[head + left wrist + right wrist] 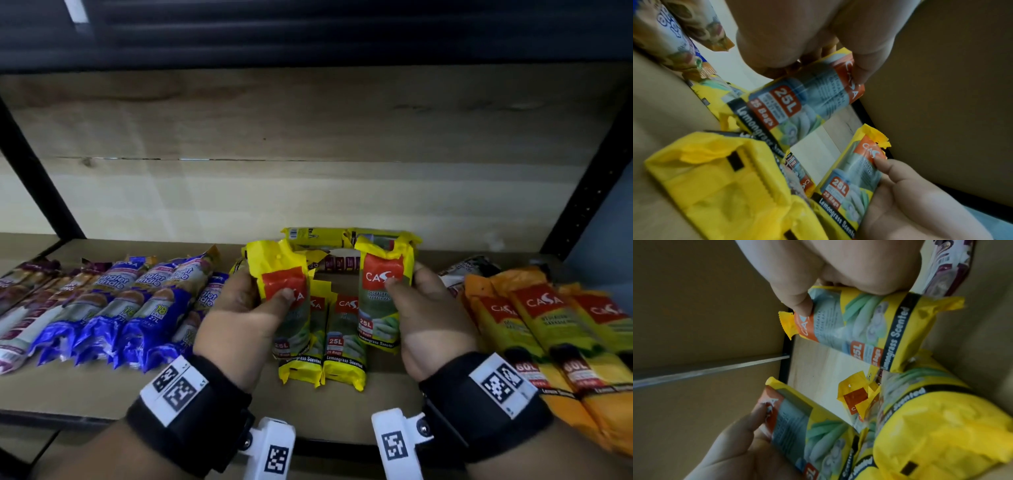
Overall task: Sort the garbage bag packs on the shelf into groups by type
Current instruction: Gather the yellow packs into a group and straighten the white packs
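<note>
My left hand [239, 308] grips a yellow 25L lemongrass-scented Casa pack [284, 294], thumb pressed across its red logo panel and fingers curled behind it. My right hand [431, 315] holds a second 25L lemongrass pack [382, 301] the same way, thumb on the label and fingers wrapped round the far side. Both packs are raised off the board, upright, side by side with a gap between them. In the left wrist view, the left-hand pack [803, 97] hangs tilted under my curled fingers [789, 53], while my right thumb sits on the other pack [855, 183] lower in that picture. The right wrist view shows the same pairing from the opposite side, each pack's black "Lemongrass Scented" band readable.

Directly below the raised packs, two more 25L lemongrass packs [339, 339] lie flat, touching each other, on the wooden shelf [102, 394]. Behind them, further yellow packs [315, 234] lie crosswise near the back panel. To my left lies a row of blue 27L handle-bag packs [137, 308], and beyond it, at the far left, purple-and-white packs [24, 294]. To my right, a group of longer orange-yellow Casa packs [548, 318] lies side by side, with a dark-and-white pack [469, 270] partly hidden behind them. Black straps with white coded markers circle both wrists.
</note>
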